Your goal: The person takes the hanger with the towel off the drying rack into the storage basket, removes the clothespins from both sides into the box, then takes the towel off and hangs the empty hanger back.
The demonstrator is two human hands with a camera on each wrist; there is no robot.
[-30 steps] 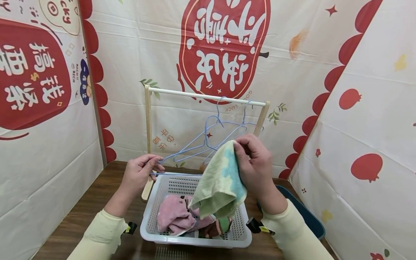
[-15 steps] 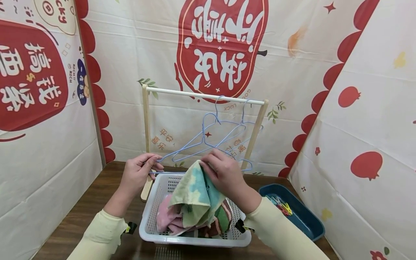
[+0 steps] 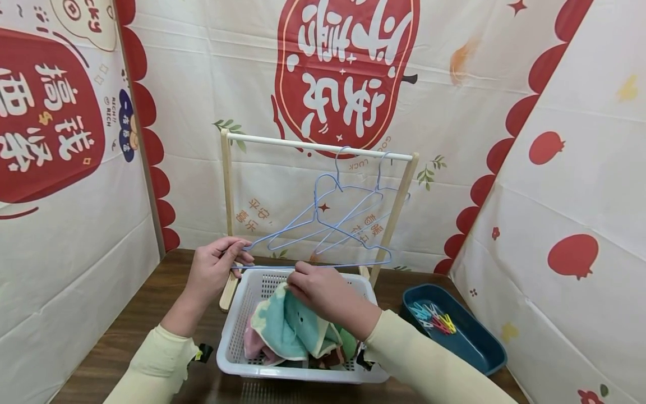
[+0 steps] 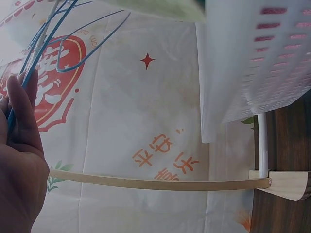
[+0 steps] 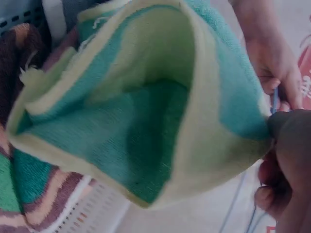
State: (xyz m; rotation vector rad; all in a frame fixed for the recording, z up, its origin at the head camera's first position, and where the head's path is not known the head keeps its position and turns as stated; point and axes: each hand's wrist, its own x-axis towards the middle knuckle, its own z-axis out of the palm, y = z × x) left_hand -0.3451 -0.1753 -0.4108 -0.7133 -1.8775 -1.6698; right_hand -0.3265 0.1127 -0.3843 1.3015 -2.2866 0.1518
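Note:
My left hand (image 3: 217,269) pinches the left corner of a blue wire hanger (image 3: 360,264), held level over the back of the basket with its hook up. Beside the middle of the hanger's bottom bar, my right hand (image 3: 328,294) pinches the edge of a small teal and cream towel (image 3: 280,325). In the right wrist view the towel (image 5: 223,92) hangs in an open fold from the fingertips. Below is a white perforated basket (image 3: 228,342) with a pink cloth (image 3: 254,345) and a brown and green striped cloth (image 5: 29,184).
A wooden rack (image 3: 227,185) with a white rail (image 3: 282,143) stands behind the basket, further blue hangers (image 3: 379,174) on its right part. To the right, a dark blue tray (image 3: 479,350) holds several coloured clothespins (image 3: 444,322). Printed cloth walls surround the table (image 3: 121,331).
The right hand has moved left and down with the towel, to the hanger's bottom bar; the towel has swung round, showing more teal. The left hand and hanger have stayed nearly still.

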